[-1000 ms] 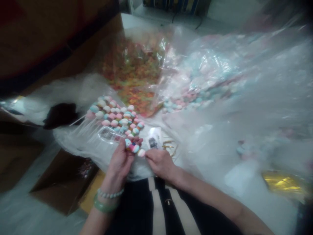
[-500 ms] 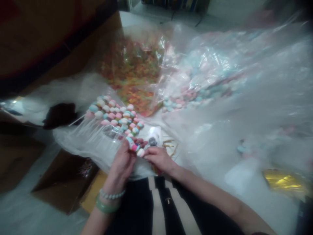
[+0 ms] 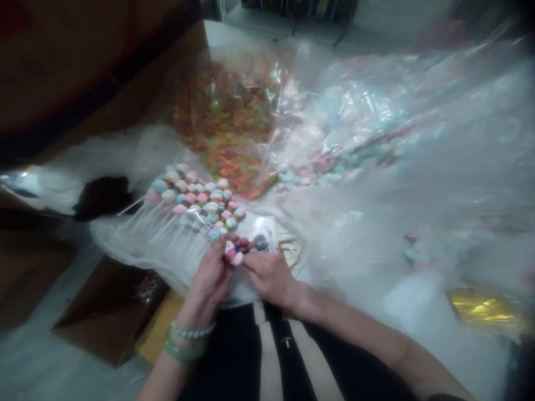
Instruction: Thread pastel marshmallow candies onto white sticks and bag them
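Near my body, my left hand [image 3: 215, 267] is closed around a candy skewer [image 3: 233, 253] with pink and white pieces on it. My right hand [image 3: 270, 275] meets it from the right, fingers bent and pinched at the skewer's near end; what lies between those fingertips is hidden. Just beyond my left hand lie several finished candy skewers [image 3: 200, 197], topped with pink, white and blue marshmallows, their white sticks pointing left and toward me. A small white packet [image 3: 265, 228] and several gold twist ties [image 3: 288, 243] lie beyond my right hand.
A clear bag of orange and green gummies [image 3: 234, 128] lies at the back. To its right spreads a large bag of pastel marshmallows [image 3: 346, 117]. Cardboard boxes [image 3: 100, 312] stand at left, gold foil [image 3: 480, 306] at right.
My right hand has turned over, its back now upward, with fingers more curled against the candy skewer. Less of the skewer shows in my left hand, which has barely moved.
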Demonstrator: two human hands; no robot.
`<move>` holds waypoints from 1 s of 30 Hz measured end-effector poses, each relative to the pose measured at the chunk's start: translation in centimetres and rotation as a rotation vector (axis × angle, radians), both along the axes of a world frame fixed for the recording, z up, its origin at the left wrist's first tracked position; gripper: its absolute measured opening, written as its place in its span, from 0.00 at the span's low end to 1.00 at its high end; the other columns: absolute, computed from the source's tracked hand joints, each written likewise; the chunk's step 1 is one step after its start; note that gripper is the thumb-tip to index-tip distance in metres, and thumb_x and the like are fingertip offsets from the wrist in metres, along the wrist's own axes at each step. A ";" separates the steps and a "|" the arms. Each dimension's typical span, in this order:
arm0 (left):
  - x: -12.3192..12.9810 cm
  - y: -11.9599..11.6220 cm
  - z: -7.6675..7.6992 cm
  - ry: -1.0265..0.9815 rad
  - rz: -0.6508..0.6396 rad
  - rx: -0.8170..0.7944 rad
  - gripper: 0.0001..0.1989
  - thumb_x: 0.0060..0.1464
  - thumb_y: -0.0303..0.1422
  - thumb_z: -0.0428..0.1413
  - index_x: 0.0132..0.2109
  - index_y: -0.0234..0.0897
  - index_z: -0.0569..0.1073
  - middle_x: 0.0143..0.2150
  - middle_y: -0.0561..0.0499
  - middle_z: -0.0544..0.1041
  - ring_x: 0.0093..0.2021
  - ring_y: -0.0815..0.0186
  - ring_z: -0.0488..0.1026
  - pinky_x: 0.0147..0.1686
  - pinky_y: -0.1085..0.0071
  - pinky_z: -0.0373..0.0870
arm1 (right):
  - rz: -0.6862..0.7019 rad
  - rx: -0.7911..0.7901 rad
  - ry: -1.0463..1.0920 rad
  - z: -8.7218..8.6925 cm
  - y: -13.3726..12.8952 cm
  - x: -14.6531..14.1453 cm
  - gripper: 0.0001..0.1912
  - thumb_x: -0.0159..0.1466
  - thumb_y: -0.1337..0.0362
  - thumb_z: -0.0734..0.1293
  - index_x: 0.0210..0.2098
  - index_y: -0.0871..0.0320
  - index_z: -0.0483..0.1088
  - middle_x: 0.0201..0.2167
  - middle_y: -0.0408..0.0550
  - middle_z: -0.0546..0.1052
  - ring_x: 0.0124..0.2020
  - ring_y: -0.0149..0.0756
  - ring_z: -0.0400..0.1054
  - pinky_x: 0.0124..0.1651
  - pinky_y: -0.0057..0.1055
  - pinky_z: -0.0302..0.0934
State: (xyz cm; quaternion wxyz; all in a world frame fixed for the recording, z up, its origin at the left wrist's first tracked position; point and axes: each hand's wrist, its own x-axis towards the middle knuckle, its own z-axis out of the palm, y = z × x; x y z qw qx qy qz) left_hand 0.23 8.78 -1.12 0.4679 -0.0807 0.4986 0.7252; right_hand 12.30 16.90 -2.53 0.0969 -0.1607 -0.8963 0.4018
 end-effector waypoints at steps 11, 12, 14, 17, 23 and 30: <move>-1.6 -0.2 0.5 -0.034 0.148 -0.024 0.12 0.51 0.30 0.64 0.43 0.34 0.74 0.36 0.47 0.79 0.35 0.62 0.78 0.40 0.64 0.78 | -0.144 -0.481 -0.054 -0.1 0.9 0.4 0.09 0.62 0.68 0.66 0.38 0.51 0.78 0.38 0.40 0.81 0.40 0.33 0.73 0.45 0.27 0.61; -1.7 -0.1 0.6 -0.024 0.171 -0.019 0.11 0.51 0.29 0.64 0.43 0.34 0.74 0.35 0.48 0.78 0.34 0.63 0.78 0.39 0.65 0.78 | -0.143 -0.457 -0.073 -0.1 0.9 0.3 0.08 0.62 0.68 0.66 0.36 0.52 0.78 0.36 0.41 0.81 0.39 0.33 0.73 0.44 0.27 0.61; -1.5 0.2 0.7 0.007 0.182 -0.001 0.10 0.51 0.30 0.64 0.41 0.34 0.74 0.33 0.49 0.77 0.33 0.64 0.77 0.39 0.65 0.77 | -0.156 -0.413 -0.101 0.0 0.8 0.0 0.07 0.61 0.68 0.66 0.31 0.54 0.77 0.31 0.41 0.79 0.36 0.33 0.72 0.41 0.27 0.59; -0.7 0.5 0.8 0.069 0.168 0.036 0.11 0.49 0.34 0.66 0.38 0.34 0.75 0.31 0.51 0.76 0.30 0.68 0.75 0.41 0.65 0.76 | -0.207 -0.438 -0.101 0.2 0.6 -0.6 0.06 0.60 0.68 0.66 0.28 0.54 0.75 0.28 0.39 0.76 0.34 0.32 0.69 0.39 0.27 0.58; -0.5 0.0 0.5 -0.019 0.014 0.040 0.17 0.44 0.37 0.69 0.39 0.33 0.76 0.35 0.47 0.78 0.37 0.60 0.77 0.41 0.64 0.76 | -0.235 -0.606 -0.034 0.4 0.7 -0.5 0.06 0.60 0.67 0.65 0.28 0.55 0.73 0.24 0.38 0.72 0.30 0.31 0.66 0.37 0.26 0.57; -1.6 0.2 1.3 -0.073 0.243 0.076 0.08 0.59 0.35 0.57 0.37 0.34 0.74 0.32 0.50 0.76 0.33 0.65 0.75 0.37 0.67 0.76 | -0.200 -0.501 -0.114 1.3 0.5 -0.8 0.06 0.58 0.67 0.65 0.25 0.55 0.72 0.25 0.38 0.73 0.32 0.31 0.66 0.37 0.26 0.54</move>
